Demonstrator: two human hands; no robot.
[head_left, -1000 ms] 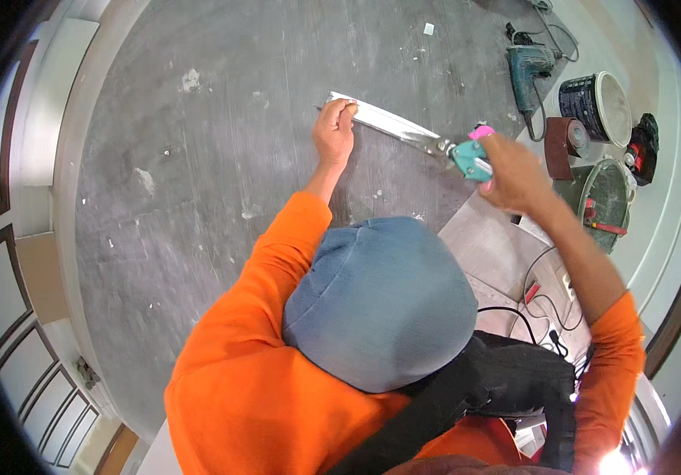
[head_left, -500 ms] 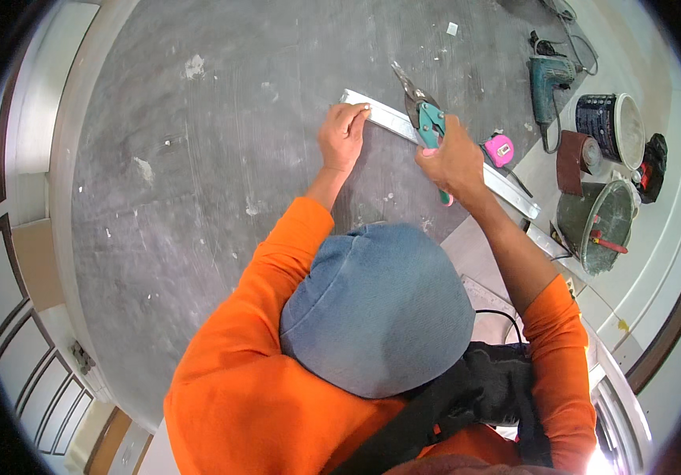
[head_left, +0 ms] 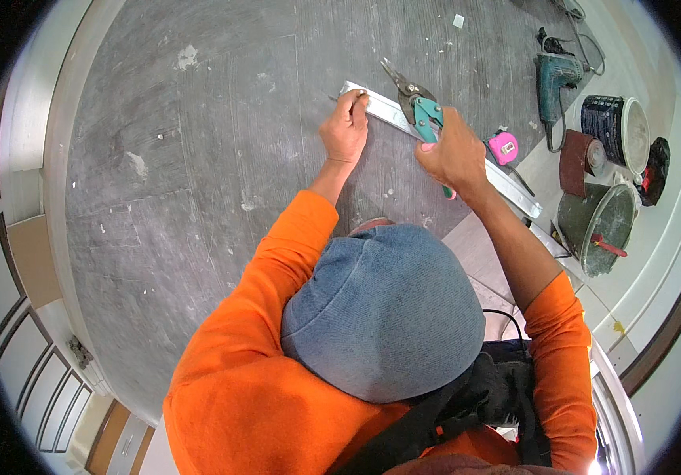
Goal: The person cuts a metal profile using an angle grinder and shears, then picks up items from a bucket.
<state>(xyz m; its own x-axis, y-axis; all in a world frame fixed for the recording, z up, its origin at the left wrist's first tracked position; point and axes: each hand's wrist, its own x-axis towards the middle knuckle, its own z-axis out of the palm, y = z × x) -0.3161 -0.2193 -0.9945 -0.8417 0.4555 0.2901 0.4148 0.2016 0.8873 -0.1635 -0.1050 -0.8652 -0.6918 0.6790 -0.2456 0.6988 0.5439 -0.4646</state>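
A long, pale metal channel (head_left: pixel 388 112) slants across the grey floor, from in front of my left hand to beyond my right forearm. My left hand (head_left: pixel 344 133) is closed in a pinch at its far left end. A thin dark tip pokes out beside those fingers, too small to make out. My right hand (head_left: pixel 453 154) is wrapped around the teal handles of a pair of tin snips (head_left: pixel 420 108). The snips' dark blades point up and left, over the channel, and look closed. Part of the channel is hidden behind my right hand.
A pink tape measure (head_left: pixel 503 147) lies right of the channel. Farther right are a corded teal drill (head_left: pixel 556 83), a sandpaper roll (head_left: pixel 575 162), a dark-labelled tub (head_left: pixel 613 131) and a dirty bucket (head_left: pixel 586 229) with a red-handled tool. My denim-covered knee (head_left: pixel 384 317) rises below my hands.
The snips have tipped slightly left, their blades shifting up and left. My left fingers have moved up a little along the channel's end. The view has shifted slightly.
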